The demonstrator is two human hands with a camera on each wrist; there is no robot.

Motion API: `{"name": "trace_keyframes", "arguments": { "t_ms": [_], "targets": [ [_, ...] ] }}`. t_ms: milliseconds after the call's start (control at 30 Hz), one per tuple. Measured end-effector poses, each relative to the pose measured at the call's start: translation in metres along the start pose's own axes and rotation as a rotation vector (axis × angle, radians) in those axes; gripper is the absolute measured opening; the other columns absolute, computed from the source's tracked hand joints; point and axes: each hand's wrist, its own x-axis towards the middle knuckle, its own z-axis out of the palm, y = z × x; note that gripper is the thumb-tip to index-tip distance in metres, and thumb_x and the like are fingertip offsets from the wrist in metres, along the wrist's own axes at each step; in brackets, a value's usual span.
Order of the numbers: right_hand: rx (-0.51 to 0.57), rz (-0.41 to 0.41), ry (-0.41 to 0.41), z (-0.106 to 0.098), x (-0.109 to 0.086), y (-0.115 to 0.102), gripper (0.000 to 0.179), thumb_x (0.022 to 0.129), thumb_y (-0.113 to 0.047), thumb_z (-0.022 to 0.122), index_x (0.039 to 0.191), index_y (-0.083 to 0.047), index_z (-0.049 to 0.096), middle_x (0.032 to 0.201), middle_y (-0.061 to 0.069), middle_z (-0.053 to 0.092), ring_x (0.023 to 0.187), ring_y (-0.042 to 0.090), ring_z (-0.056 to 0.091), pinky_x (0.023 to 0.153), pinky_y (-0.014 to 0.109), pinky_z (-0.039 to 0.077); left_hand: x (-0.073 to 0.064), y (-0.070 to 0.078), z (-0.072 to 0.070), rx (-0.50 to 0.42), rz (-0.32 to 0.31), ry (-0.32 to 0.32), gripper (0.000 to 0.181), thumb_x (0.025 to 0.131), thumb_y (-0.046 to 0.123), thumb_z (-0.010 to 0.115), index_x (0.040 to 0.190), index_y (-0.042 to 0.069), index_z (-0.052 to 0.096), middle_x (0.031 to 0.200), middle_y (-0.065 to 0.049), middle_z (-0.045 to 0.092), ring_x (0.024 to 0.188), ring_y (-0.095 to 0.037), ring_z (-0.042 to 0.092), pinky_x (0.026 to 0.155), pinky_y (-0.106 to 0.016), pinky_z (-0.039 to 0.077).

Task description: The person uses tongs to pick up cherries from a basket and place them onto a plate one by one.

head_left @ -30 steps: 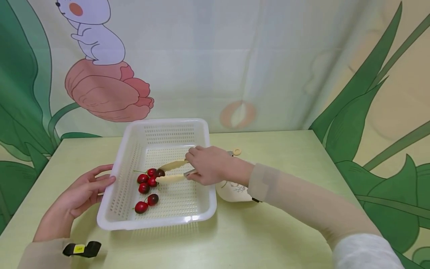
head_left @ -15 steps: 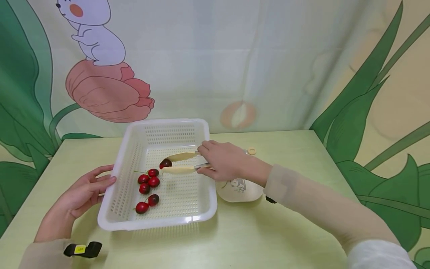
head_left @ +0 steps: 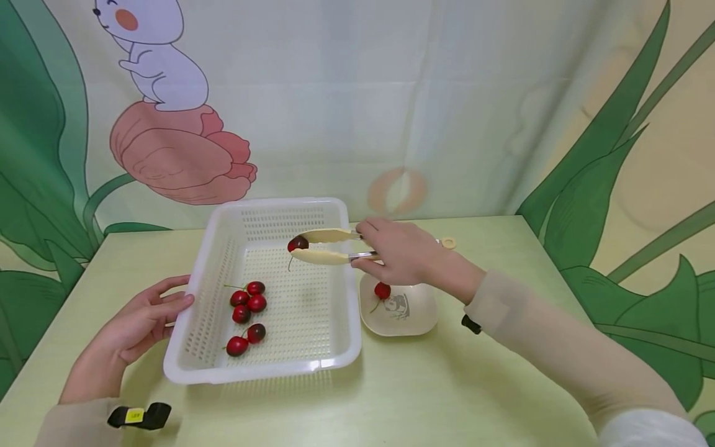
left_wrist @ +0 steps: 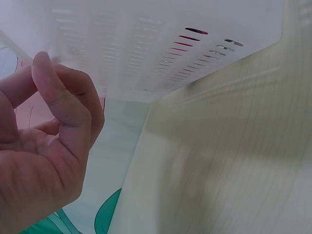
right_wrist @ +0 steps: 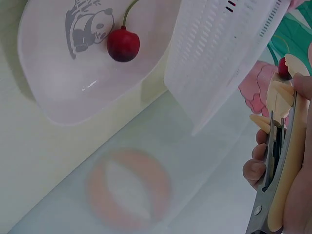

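My right hand (head_left: 398, 253) grips a pair of tongs (head_left: 329, 256) with cream tips and metal arms. Pinched between the tips is a dark red cherry (head_left: 298, 244), its stem hanging down, raised over the right part of a white plastic basket (head_left: 262, 373). With thumb and fingers, my left hand (head_left: 146, 320) holds the basket's left rim; the left wrist view shows this hand (left_wrist: 58, 112) beside the slotted wall. Several cherries (head_left: 241, 313) lie on the basket floor at the left. On a small panda dish (head_left: 413, 320) right of the basket rests one cherry (right_wrist: 123, 44) with a green stem.
The pale table (head_left: 447, 397) runs back to a printed curtain (head_left: 458, 124) just behind the basket. The basket's right wall stands between its inside and the dish. A wrist camera strap (head_left: 139, 415) sits on the left sleeve.
The tongs have lifted one cherry out of the cluster and carried it right and up. My right arm moved the same way, uncovering the dish and its cherry. My left hand stays put.
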Motion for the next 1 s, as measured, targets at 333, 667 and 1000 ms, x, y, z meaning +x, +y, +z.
{"name": "trace_keyframes", "arguments": {
  "t_ms": [333,667,1000],
  "targets": [
    [0.058,0.074,0.087,-0.009,-0.024,0.022,0.051,0.102,-0.049,0.057,0.131,-0.007,0.052,0.111,0.006,0.058,0.088,0.019,0.057,0.071,0.036,0.052,0.002,-0.001,-0.001,0.016,0.026,-0.017,0.038,0.107,0.017,0.055,0.14,0.03,0.04,0.122,0.012,0.068,0.105,-0.016,0.07,0.086,-0.037,0.059],
    [0.069,0.118,0.137,-0.012,-0.049,0.037,0.045,0.101,-0.047,0.06,0.123,-0.009,0.053,0.106,0.006,0.059,0.087,0.019,0.056,0.069,0.037,0.05,0.0,-0.002,-0.001,0.023,0.022,0.0,0.04,0.107,0.019,0.058,0.141,0.029,0.041,0.122,0.012,0.068,0.105,-0.017,0.071,0.088,-0.038,0.059],
    [0.044,0.144,0.163,-0.004,-0.075,0.047,0.046,0.1,-0.046,0.061,0.124,-0.007,0.055,0.106,0.005,0.058,0.085,0.019,0.056,0.069,0.039,0.051,0.0,-0.001,-0.002,0.027,0.019,0.0,0.039,0.107,0.018,0.057,0.141,0.03,0.04,0.122,0.012,0.068,0.105,-0.017,0.071,0.088,-0.038,0.059]
  ]
}}
